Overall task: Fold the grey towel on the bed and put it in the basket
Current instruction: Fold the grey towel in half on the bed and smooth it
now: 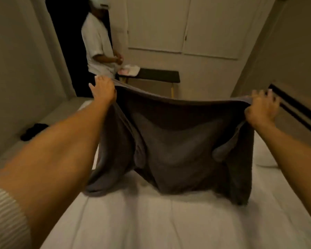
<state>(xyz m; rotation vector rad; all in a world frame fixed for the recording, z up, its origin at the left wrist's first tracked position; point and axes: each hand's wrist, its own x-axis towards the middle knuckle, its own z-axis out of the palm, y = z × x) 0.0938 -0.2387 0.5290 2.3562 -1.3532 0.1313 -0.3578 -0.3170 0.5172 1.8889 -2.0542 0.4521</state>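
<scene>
The grey towel (176, 137) hangs spread out in the air above the white bed (151, 218). Its top edge is stretched between my two hands, and its lower folds trail onto the sheet. My left hand (103, 89) grips the upper left corner, arm stretched forward. My right hand (261, 109) grips the upper right corner. No basket is in view.
Another person in a white shirt (97, 45) stands beyond the bed by a dark doorway. A dark bench (160, 75) with a white and pink item (129, 70) stands against the far wall. A white pillow (262, 155) lies at right. Dark clothing (34, 131) lies on the floor at left.
</scene>
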